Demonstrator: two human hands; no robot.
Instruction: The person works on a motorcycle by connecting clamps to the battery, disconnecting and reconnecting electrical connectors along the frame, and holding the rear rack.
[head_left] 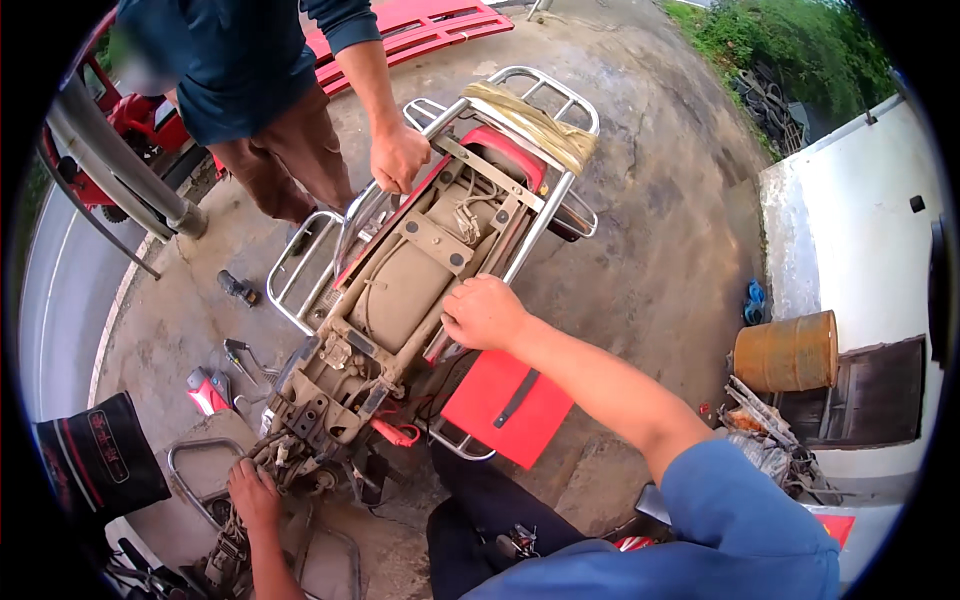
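Note:
A motorcycle [400, 290] stands before me without its seat, its dusty frame and loose wires bare. My right hand [487, 312] has its fingers curled over the frame's right side rail, above a red panel [508, 408]. Lower left, my left hand [253, 493] is closed beside the wiring bundle [300, 455] at the steering end; what lies in its fingers is hidden. Across from me, another person's hand [400, 157] is closed at the left side of the frame, near the chrome rear rack [520, 75].
On the concrete to the left lie a dark shoe-like object [238, 288] and a red and grey part [208, 390]. A black bag or box [103, 455] sits at far left. A rusty drum [787, 352] stands by the white wall at right. A red metal ramp [430, 35] is behind.

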